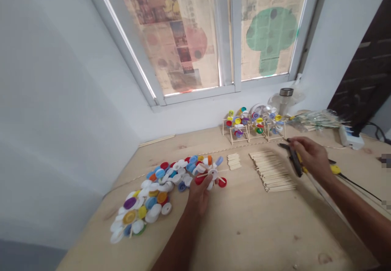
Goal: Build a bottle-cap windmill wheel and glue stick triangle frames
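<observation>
My left hand is closed on a small pinwheel of bottle caps on a thin wooden stick, held just above the wooden table. It sits at the right end of a long heap of coloured bottle caps. My right hand is closed round black-and-yellow pliers, just right of a row of wooden sticks. A small stack of short sticks lies between the caps and the row.
Three finished cap pinwheels on stick frames stand by the wall under the window. A clear jar with a dark lid, a bundle of clear wrappers and a white power strip are at the back right.
</observation>
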The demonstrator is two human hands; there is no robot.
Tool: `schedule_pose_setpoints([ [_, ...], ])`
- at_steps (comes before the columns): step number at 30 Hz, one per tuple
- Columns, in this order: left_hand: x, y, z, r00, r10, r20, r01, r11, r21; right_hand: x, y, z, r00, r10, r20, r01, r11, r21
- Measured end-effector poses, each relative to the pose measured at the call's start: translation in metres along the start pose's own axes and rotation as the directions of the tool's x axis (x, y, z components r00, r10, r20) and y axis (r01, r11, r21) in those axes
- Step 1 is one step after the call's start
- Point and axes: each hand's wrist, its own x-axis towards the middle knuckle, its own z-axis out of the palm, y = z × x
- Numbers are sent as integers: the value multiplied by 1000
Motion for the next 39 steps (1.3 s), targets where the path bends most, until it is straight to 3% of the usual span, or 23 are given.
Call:
schedule_pose_setpoints([
  [1, 0, 0, 0, 1000, 0, -2, 0, 1000, 1, 3, 14, -15, 1000, 5, 3, -4, 986, -167],
  [3, 0, 1, 1, 1000, -1, -1, 1, 1000, 5, 4, 42, -41, 1000, 17, -13, -20, 960, -279],
  [6, -1, 2, 1, 1000, -3, 18, 3, 1000, 11, -2, 78, -70, 994, -70, 80, 103, 820, -564],
  [11, -2, 1, 0, 1000, 1, 23, -1, 1000, 0, -22, 110, -82, 969, -121, 217, 239, 692, -681],
  [15, -1, -1, -2, 999, -3, 53, 3, 1000, -6, -29, 109, -75, 933, -144, 329, 348, 595, -725],
  [22, 0, -3, -3, 998, -28, 49, 29, 1000, -8, -21, 99, -65, 906, -117, 406, 408, 493, -769],
  [31, 1, -1, -3, 999, -39, 35, 39, 999, -10, 10, 96, -57, 854, 51, 518, 432, 488, -759],
  [39, 1, 1, -4, 997, -61, 41, 61, 998, 7, -8, 88, -63, 883, 92, 460, 356, 507, -785],
])
